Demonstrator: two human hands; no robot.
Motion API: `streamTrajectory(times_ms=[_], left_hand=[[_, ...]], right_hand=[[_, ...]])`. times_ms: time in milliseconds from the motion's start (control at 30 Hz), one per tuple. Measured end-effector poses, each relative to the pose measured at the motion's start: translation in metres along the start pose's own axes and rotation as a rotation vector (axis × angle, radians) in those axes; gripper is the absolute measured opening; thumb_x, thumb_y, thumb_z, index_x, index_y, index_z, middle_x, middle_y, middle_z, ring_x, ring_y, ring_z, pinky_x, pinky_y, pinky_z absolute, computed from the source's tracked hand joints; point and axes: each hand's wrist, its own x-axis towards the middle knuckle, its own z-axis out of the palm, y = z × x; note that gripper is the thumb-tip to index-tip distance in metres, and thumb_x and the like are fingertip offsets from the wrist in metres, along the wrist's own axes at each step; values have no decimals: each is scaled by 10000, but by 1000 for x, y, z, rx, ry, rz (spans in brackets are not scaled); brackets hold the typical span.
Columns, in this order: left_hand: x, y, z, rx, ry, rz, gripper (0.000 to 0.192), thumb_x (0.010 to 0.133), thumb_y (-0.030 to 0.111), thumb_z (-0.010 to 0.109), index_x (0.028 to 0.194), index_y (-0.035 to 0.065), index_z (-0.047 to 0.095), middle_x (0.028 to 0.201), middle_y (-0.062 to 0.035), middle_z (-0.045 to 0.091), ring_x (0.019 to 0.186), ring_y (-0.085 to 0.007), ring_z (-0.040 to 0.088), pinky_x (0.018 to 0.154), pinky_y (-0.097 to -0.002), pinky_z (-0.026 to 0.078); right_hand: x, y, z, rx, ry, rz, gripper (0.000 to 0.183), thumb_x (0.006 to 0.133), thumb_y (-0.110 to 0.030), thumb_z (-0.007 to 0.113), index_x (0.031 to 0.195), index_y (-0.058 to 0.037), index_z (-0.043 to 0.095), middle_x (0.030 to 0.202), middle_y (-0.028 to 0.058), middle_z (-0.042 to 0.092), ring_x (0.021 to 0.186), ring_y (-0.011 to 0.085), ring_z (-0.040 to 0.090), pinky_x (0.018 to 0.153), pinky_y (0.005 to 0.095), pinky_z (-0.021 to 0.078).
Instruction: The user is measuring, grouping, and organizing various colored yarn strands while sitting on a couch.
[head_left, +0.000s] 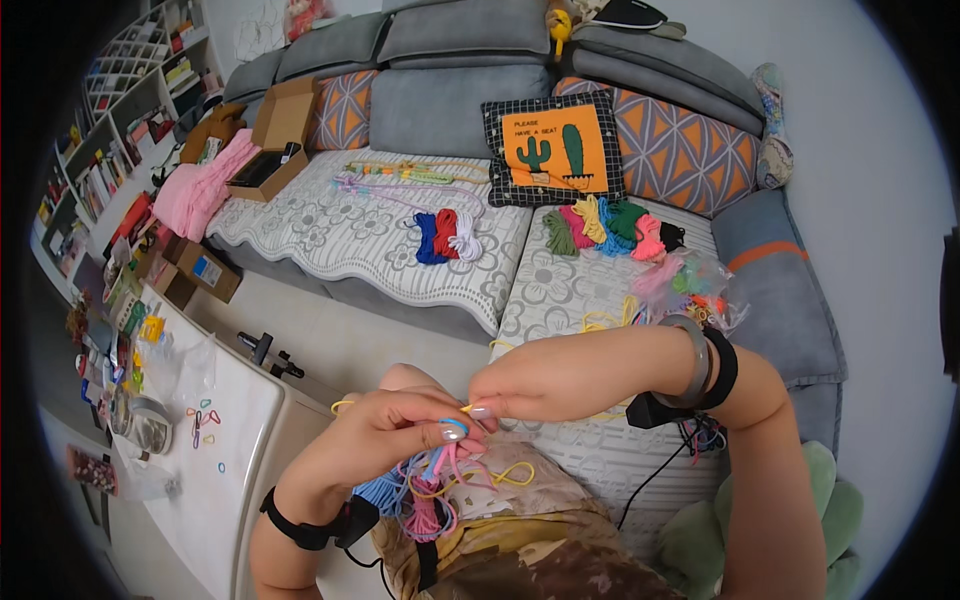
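Observation:
My left hand pinches a small blue ring and pink and light blue cords between thumb and fingers. My right hand meets it from the right, its thumb and finger closed on a yellow cord beside the ring. Below the hands, a bundle of light blue cord and a bundle of pink cord hang over my lap. A loop of the yellow cord lies to their right. The fingers hide part of where the cords meet.
Blue, red and white cord bundles lie on the sofa, with more coloured bundles and a plastic bag of bright items farther right. On the left, a white table holds small coloured clips. A black cable runs beside my lap.

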Motion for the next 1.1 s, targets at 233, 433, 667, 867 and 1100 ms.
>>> streamTrajectory(times_ms=[233, 433, 667, 867, 1100], left_hand=[[-7, -1, -14, -43, 88, -33, 163, 843, 21, 534, 959, -57, 618, 955, -102, 590, 910, -182, 577, 801, -277, 465], [-12, -7, -27, -79, 146, -51, 158, 841, 36, 544, 938, -61, 623, 918, -112, 589, 854, -203, 604, 780, -300, 478], [-15, -14, -32, -126, 165, -66, 149, 825, 31, 563, 929, -52, 632, 909, -107, 590, 859, -201, 596, 779, -299, 471], [-24, -19, -37, -29, 193, -31, 143, 808, 52, 591, 908, -30, 653, 902, -102, 593, 865, -191, 568, 781, -297, 451], [-21, -22, -37, -32, 161, -41, 142, 804, 90, 603, 892, 6, 676, 874, -71, 643, 877, -175, 540, 777, -289, 430]], right_hand=[[-3, 29, 0, 213, -23, -4, 263, 950, -236, 336, 980, -52, 521, 772, 33, 499, 684, 137, 476, 641, 284, 401], [-12, 42, -2, 536, -49, 194, 236, 935, -217, 359, 953, -56, 530, 682, -26, 375, 614, 60, 385, 567, 214, 375], [-22, 51, -1, 575, -33, 198, 242, 949, -224, 357, 1026, -50, 507, 706, -39, 383, 599, 47, 361, 532, 198, 340], [-29, 49, 0, 513, 7, 184, 239, 933, -209, 361, 1007, -63, 535, 685, -46, 388, 621, 54, 385, 568, 203, 362], [-38, 50, 3, 423, 70, 152, 217, 930, -209, 390, 988, -71, 547, 700, -27, 441, 634, 53, 407, 589, 211, 374]])
